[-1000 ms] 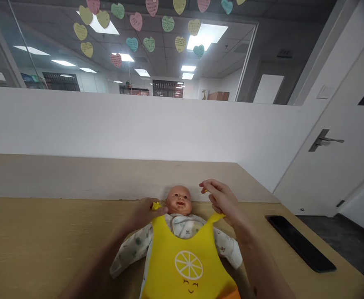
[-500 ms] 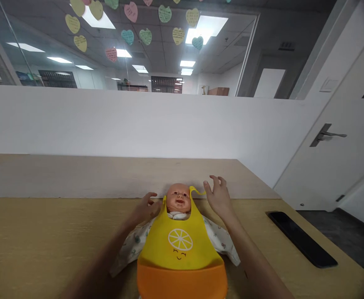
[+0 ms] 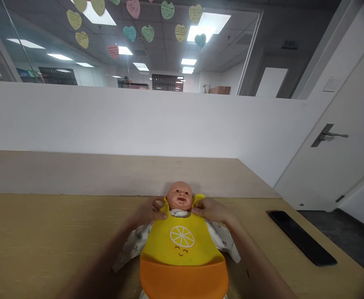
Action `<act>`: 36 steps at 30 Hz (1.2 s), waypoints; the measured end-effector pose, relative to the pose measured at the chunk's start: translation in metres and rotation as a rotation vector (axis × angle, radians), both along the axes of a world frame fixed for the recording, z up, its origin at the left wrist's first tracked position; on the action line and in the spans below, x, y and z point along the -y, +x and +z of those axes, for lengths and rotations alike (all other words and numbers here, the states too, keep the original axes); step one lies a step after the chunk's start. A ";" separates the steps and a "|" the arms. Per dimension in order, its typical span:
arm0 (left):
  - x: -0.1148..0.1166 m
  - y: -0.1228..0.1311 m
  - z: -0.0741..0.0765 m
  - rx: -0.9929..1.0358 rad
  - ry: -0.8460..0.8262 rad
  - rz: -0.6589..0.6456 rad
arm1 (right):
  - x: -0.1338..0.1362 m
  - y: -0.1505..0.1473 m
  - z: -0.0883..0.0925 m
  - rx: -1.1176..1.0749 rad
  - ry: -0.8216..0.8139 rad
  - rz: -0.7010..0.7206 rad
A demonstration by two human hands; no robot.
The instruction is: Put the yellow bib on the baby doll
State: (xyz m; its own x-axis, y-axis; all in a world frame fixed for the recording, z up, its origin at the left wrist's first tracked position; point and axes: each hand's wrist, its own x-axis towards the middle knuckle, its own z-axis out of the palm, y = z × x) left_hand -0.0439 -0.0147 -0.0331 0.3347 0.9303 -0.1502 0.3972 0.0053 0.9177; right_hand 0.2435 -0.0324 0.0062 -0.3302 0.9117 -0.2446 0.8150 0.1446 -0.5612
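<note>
A baby doll (image 3: pixel 179 189) lies face up in a white patterned outfit (image 3: pixel 225 241), its head away from me. Over its chest is a yellow bib (image 3: pixel 157 241) with a lemon slice, a smiling face and an orange pocket (image 3: pixel 184 279) at the lower end. Beside the doll's neck, my left hand (image 3: pixel 148 212) is closed on the bib's left neck edge, thumb on top. My right hand (image 3: pixel 212 209) pinches the right neck strap, whose yellow loop curves up past the fingers. The back of the doll's neck and the strap ends are hidden.
A black phone-like slab (image 3: pixel 301 237) lies on the wooden table (image 3: pixel 45 241) at right. Behind the table's paler raised strip (image 3: pixel 107 172) stands a white wall (image 3: pixel 122 120) with a window above. A door with a metal handle (image 3: pixel 326 135) is at far right.
My right hand has come down from beside the doll's head and taken hold of the right strap. My left hand has closed on the bib's left neck edge.
</note>
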 end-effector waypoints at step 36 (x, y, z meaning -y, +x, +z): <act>-0.004 0.020 -0.019 0.075 0.092 0.351 | -0.010 -0.011 -0.009 0.051 0.095 -0.277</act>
